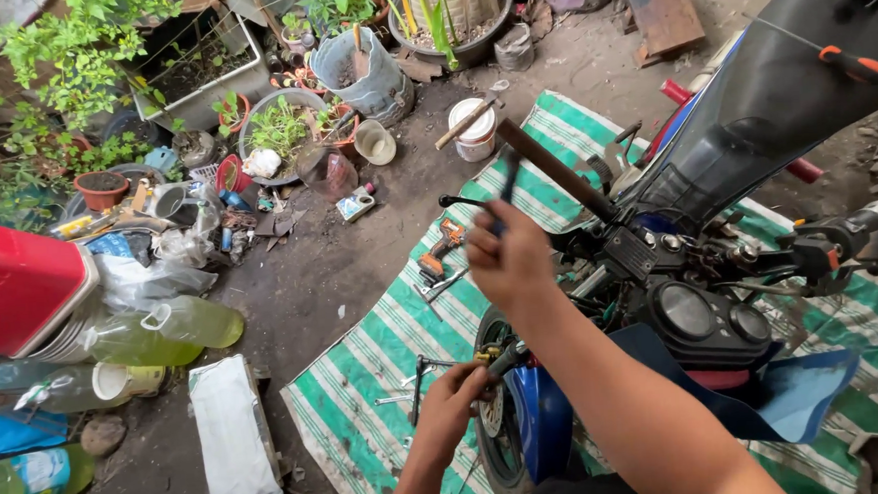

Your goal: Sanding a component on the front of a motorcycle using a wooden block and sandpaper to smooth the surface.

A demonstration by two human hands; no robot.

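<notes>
I look down on the front of a motorcycle (703, 313) with two round gauges and a blue fender. My right hand (508, 256) is raised above the front wheel (499, 434), shut on a dark slim tool (509, 181) that points up and away. My left hand (454, 402) reaches low beside the wheel. Its fingers pinch a small brass-coloured part (485, 356) at the fork end near the axle. A long brown bar (555, 169) slants up from the handlebar area behind the right hand.
A green-and-white striped mat (366, 381) lies under the bike, with an orange tool (441, 249) and metal parts on it. To the left lie plastic bottles (178, 326), a red crate (10, 284), a white sack (230, 433), pots and plants. A white bucket (473, 130) stands beyond.
</notes>
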